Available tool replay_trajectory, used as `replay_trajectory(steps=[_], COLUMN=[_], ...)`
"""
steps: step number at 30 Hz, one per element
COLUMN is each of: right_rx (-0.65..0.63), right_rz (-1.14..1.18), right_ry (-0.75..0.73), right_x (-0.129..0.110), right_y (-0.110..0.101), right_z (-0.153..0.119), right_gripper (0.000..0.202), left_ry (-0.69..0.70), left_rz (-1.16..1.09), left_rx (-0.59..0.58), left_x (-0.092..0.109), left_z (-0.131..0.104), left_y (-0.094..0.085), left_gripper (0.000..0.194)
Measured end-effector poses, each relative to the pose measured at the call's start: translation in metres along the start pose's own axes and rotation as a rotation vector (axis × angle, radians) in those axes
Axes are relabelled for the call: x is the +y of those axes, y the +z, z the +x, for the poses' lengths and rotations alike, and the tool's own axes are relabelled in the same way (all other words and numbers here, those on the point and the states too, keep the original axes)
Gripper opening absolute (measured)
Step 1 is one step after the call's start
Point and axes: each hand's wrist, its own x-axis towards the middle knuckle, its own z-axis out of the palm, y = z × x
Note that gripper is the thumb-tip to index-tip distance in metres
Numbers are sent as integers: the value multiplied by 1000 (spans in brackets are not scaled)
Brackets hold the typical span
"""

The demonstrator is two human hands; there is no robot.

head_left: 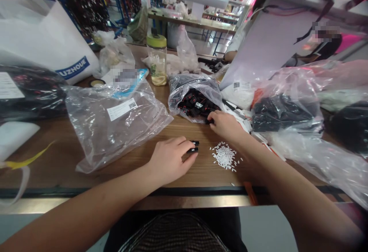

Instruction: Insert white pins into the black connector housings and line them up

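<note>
Above the brown tabletop, my left hand [169,158] is closed, with small black plastic pieces [194,149] held at its fingertips; two ends poke out on the right. My right hand [225,124] reaches to the mouth of an open clear plastic bag [175,87]. Its fingers pinch a black piece [210,121], mostly covered by them. Inside the bag lies a heap of black plastic parts [198,104] with red bits and a white label. Between my forearms, a loose pile of tiny white sleeve-like pieces [225,156] is spread on the table.
A flat clear bag [120,129] with a white label lies left. A bottle with a green lid [156,58] stands behind. Bags of black parts [287,112] crowd the right side. An orange strip [251,193] rests at the front edge. A person [324,45] is in the background.
</note>
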Motion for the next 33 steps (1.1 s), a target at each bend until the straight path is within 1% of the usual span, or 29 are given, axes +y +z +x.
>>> replay_trajectory(steps=[3,5,6,7,9,11,12,13,15,16,18,20,21,23,25,27,29,31,33], right_rx=[-6,-13,-24,-47,-139,-272,-314,-351,-400,-418,-440,-398,-340,-158,-16,-88,-184,-201,-163], right_rz=[58,108,171,257,553,786,869,940,1066,1129,1233,1231,1178,980,706,565,547,560,537], right_ry=[-6,-14,-13,-12,-7,-56,-74,-83,-70,-50,1,87,139,251,343,341,299,279,267], right_x=[2,1,0,-3,-10,-21,-27,-33,-44,-48,-51,-42,-33,-7,23,48,62,67,64], right_y=[-2,-8,-12,-17,-26,-31,-32,-31,-29,-28,-27,-29,-30,-31,-28,-20,-11,-2,4], right_z=[2,-4,-10,-18,-38,-60,-70,-79,-90,-93,-97,-100,-102,-108,-117,-128,-138,-146,-151], right_gripper=[23,23,23,21,18,19,21,23,24,24,28,30,29,28,27,25,23,22,23], left_ry=[62,78,77,72,72,122,163,208,282,303,314,280,244,122,-14,-93,-104,-103,-102], left_rz=[-69,-116,-140,-166,-215,-245,-253,-260,-276,-284,-289,-294,-303,-329,-344,-335,-328,-350,-388], left_rx=[21,22,24,24,1,-40,-59,-69,-72,-76,-111,-165,-197,-273,-351,-404,-402,-378,-353], left_x=[0,-1,-1,-2,-1,1,1,2,3,3,3,2,2,2,3,4,5,3,1], left_z=[-1,-1,-1,-1,-1,-2,-2,-3,-5,-6,-8,-10,-10,-9,-7,-6,-7,-10,-14], left_y=[3,5,5,6,6,5,6,6,8,9,12,14,14,13,9,5,2,3,6], left_gripper=[14,12,13,14,25,39,41,38,24,19,16,16,14,10,6,7,8,8,8])
